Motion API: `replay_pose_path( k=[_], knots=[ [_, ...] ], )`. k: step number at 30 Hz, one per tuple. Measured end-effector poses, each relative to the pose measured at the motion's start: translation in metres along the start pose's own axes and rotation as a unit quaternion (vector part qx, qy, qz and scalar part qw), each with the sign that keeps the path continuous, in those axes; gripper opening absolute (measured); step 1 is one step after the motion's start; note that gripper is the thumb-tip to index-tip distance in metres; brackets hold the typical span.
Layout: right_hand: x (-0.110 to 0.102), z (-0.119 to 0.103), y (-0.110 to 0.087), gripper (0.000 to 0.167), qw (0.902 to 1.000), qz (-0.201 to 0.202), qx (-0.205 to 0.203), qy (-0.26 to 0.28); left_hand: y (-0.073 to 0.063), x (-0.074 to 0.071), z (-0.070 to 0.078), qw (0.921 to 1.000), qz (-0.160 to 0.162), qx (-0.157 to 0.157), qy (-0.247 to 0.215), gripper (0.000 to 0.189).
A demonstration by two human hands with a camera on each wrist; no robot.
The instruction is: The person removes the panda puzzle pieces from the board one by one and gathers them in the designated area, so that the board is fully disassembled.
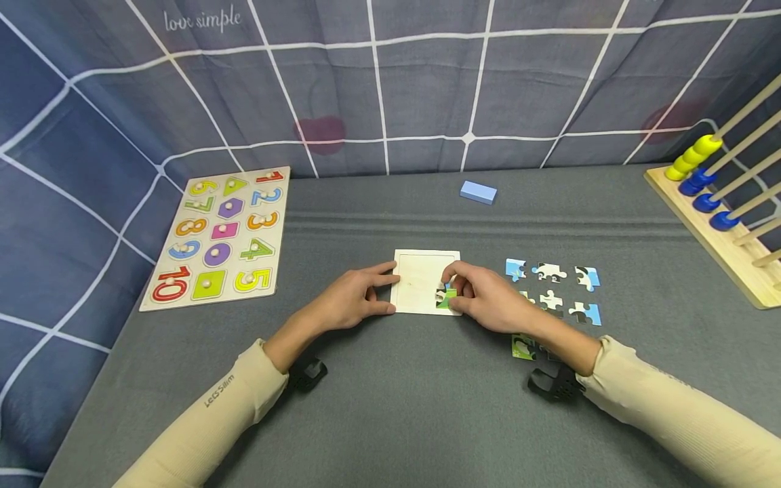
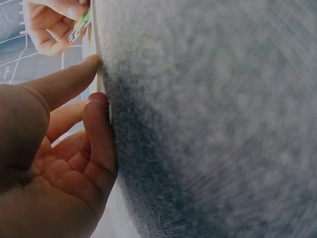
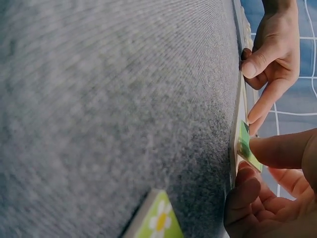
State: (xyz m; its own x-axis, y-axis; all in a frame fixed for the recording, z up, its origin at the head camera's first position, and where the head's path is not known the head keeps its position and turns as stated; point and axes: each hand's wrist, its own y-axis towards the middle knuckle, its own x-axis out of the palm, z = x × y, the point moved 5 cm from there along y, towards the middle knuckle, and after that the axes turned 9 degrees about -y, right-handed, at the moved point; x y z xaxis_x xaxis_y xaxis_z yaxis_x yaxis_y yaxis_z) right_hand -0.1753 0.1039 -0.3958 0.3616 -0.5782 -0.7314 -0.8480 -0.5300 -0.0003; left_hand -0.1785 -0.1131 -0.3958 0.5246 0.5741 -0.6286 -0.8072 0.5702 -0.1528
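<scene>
A square pale wooden puzzle board [image 1: 415, 281] with a raised rim lies on the table. My left hand [image 1: 350, 297] rests at its left edge, thumb near the bottom corner and extended fingers reaching onto the rim; in the left wrist view the fingertips [image 2: 94, 62] touch the board's side. Over the lower right corner, my right hand [image 1: 488, 298] pinches a green, black and white puzzle piece [image 1: 444, 299]. The right wrist view has this green piece [image 3: 247, 146] tilted between thumb and fingers. Several loose pieces [image 1: 550, 272] lie right of the board, some hidden under the right forearm.
A number and shape peg board [image 1: 238, 230] lies at the left. A blue block [image 1: 478, 192] is at the back, near the grid-patterned cloth [image 1: 421, 88]. On the right stands a wooden bead rack [image 1: 714, 230] with yellow and blue beads.
</scene>
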Motion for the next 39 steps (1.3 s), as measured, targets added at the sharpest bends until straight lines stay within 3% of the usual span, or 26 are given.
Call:
replay_pose_path(
  k=[8, 26, 39],
  knots=[
    [0.0, -0.001, 0.001, 0.018, 0.9999, 0.006, -0.005, 0.007, 0.0, 0.0, 0.0, 1.0, 0.001, 0.003, -0.003, 0.056],
    [-0.004, 0.0, -0.001, 0.02, 0.9999, 0.014, -0.003, 0.01, 0.001, 0.0, 0.0, 1.0, -0.003, 0.001, -0.004, 0.056],
    [-0.026, 0.002, -0.027, 0.021, 0.9998, 0.009, 0.005, 0.019, 0.0, 0.0, 0.0, 1.0, 0.0, 0.0, 0.004, 0.055]
  ],
)
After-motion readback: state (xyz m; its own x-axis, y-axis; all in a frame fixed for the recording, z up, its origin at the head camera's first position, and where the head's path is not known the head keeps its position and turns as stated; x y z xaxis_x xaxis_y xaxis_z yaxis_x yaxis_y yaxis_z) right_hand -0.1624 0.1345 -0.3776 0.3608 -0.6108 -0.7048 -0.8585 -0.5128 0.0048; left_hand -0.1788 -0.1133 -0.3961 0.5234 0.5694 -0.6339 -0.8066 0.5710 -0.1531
